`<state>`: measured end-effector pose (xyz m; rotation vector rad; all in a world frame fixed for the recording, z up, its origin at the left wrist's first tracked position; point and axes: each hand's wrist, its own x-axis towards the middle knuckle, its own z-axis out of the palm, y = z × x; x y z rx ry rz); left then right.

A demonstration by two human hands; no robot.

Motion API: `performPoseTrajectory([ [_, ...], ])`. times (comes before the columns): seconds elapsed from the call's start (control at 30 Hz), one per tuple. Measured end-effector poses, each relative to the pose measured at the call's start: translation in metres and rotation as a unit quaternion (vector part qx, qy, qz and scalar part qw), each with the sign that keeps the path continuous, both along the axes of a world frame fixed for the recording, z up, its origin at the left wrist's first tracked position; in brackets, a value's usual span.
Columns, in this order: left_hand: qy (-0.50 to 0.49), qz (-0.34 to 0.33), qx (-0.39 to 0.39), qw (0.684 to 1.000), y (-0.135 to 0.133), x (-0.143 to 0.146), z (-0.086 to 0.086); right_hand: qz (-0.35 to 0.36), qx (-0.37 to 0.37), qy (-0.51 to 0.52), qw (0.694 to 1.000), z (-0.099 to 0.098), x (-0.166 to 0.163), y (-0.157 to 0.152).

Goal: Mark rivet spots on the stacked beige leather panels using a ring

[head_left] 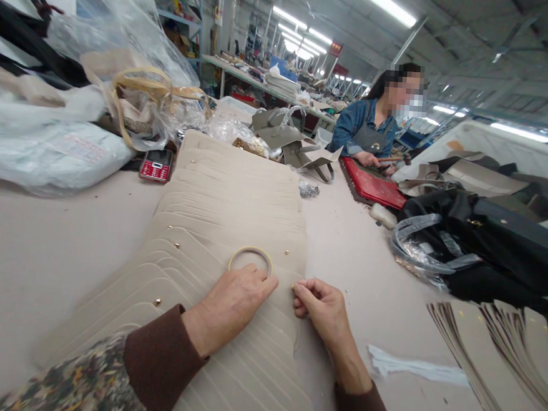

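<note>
Overlapping beige panels, which look like leather, lie fanned in a long row before me. Several small gold studs show along their edges. My left hand rests over the panels, its fingers closed on a narrow roll of tape with a yellow rim. Just right of it, at the panels' right edge, my right hand pinches a tiny yellow piece between thumb and forefinger. Whether that piece is tape, I cannot tell.
Plastic-wrapped goods and a red phone-like device lie at left. On the right are black bags, a white strip and stacked beige strips. Across the table, a person holds a hammer over a red pad.
</note>
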<state>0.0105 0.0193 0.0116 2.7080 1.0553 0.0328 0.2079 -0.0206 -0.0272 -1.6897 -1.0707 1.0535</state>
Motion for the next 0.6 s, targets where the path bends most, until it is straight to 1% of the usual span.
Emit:
performPoseTrajectory([
  [0.1, -0.007, 0.002, 0.002, 1.000, 0.000, -0.001, -0.002, 0.012, 0.011, -0.076, 0.997, 0.000, -0.002, -0.001],
  [0.2, -0.010, 0.000, 0.008, 1.000, 0.000, -0.001, -0.004, 0.025, 0.028, -0.167, 0.985, 0.000, -0.005, 0.000],
  [0.3, -0.007, 0.003, 0.005, 1.000, 0.000, -0.001, -0.003, 0.038, 0.036, -0.213, 0.976, -0.001, -0.007, 0.001],
  [0.4, -0.002, 0.013, -0.002, 1.000, 0.001, -0.001, -0.002, 0.013, 0.028, -0.202, 0.979, -0.003, -0.005, -0.001],
  [0.5, -0.005, 0.017, 0.001, 1.000, 0.001, -0.001, 0.000, -0.025, 0.015, -0.124, 0.992, -0.005, -0.001, -0.006],
  [0.57, -0.010, 0.017, 0.006, 1.000, 0.000, -0.001, 0.001, -0.021, 0.016, -0.066, 0.997, -0.005, 0.000, -0.012],
  [0.6, -0.013, 0.016, 0.007, 1.000, 0.000, -0.001, 0.001, -0.014, 0.021, -0.054, 0.998, -0.004, 0.000, -0.014],
])
